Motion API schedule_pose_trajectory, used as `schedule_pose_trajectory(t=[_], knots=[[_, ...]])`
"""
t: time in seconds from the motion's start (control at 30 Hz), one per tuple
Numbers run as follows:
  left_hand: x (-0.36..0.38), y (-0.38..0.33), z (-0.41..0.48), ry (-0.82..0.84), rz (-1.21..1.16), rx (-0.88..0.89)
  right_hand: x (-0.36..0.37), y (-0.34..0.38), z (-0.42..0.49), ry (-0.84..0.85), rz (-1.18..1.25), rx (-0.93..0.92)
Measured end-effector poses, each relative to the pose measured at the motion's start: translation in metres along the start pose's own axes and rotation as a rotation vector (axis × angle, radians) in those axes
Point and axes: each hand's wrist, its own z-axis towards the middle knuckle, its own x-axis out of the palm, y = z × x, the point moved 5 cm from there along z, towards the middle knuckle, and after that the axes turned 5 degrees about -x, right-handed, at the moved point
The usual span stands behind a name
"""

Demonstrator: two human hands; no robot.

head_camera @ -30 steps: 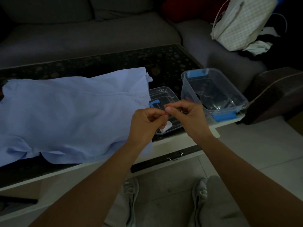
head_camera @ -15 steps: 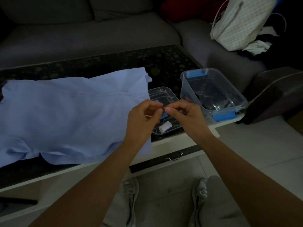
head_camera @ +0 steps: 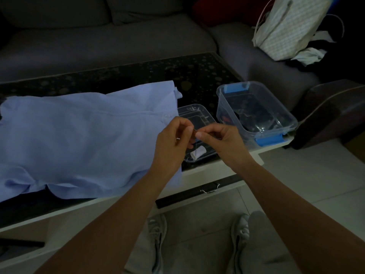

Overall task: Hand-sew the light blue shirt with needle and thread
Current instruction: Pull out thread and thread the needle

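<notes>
Both pinch: left hand [head_camera: 173, 139] apparently the stiff needle [head_camera: 194, 131]; right hand [head_camera: 223, 143], at three o'clock, limp thread [head_camera: 196, 144], best nipped near its tip.

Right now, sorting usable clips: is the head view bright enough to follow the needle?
Head view: dim, underexposed, edges bowed by the wide lens; the light blue shirt reads clearly, the needle between left hand and right hand only as a faint sliver.

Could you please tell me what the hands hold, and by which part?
The left hand and right hand pinch something thin and dark, seemingly the needle; which part cannot be told.
</notes>
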Motion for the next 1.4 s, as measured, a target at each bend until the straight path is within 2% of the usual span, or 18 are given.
schedule_pose_trajectory(t=[0.13,0.27,0.47,0.63,0.83,1.0,1.1,1.2,1.3,1.4], knots=[[0.004,0.003,0.0,0.052,-0.165,-0.142,0.001,0.004,0.0,-0.01,0.041,-0.012],[0.004,0.004,0.001,0.08,-0.219,-0.185,0.002,0.009,-0.001,-0.031,0.066,-0.011],[0.004,0.002,0.0,0.089,-0.211,-0.183,0.003,0.008,-0.001,-0.026,0.058,0.008],[0.004,0.002,0.001,0.032,-0.158,-0.174,0.003,0.002,0.0,-0.026,0.008,0.053],[-0.002,-0.001,0.003,-0.045,-0.082,-0.115,0.004,0.0,-0.002,0.022,-0.084,0.078],[-0.002,-0.006,0.002,-0.041,-0.143,-0.118,0.008,0.001,-0.002,0.095,-0.093,0.096],[-0.003,-0.004,0.002,-0.02,-0.298,-0.17,0.008,0.004,-0.003,0.113,-0.097,0.1],[-0.005,0.001,0.004,-0.032,-0.56,-0.273,0.006,0.002,-0.004,0.101,-0.1,0.125],[-0.013,0.008,0.006,-0.141,-0.779,-0.367,0.003,-0.001,-0.003,0.035,-0.062,0.198],[-0.028,0.014,0.008,-0.245,-0.93,-0.379,0.0,-0.003,0.001,-0.063,0.001,0.245]])
